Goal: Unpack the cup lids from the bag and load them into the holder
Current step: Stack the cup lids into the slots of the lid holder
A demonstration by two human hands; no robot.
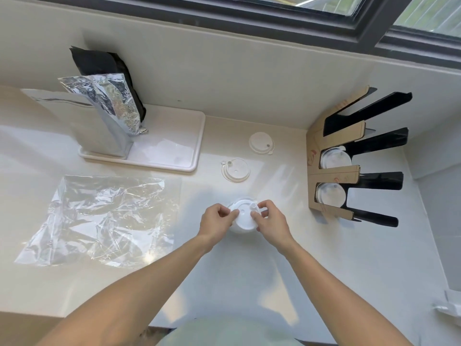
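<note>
A white stack of cup lids (244, 217) stands on the counter in the middle. My left hand (216, 222) pinches the stack's left rim and my right hand (270, 221) pinches its right rim. Two single lids lie flat farther back: the nearer lid (235, 170) and the far lid (261, 142). The clear plastic bag (99, 221) lies flattened and empty-looking on the left. The cardboard-and-black holder (334, 174) stands at the right, with lids in its middle slot (335, 158) and lower slot (330, 194).
A white tray (174, 146) at the back left carries a silver foil pouch (107, 116) and a black pouch (99, 63). A wall and dark window frame (299, 18) run behind the counter. A white object (449, 305) sits at the right edge.
</note>
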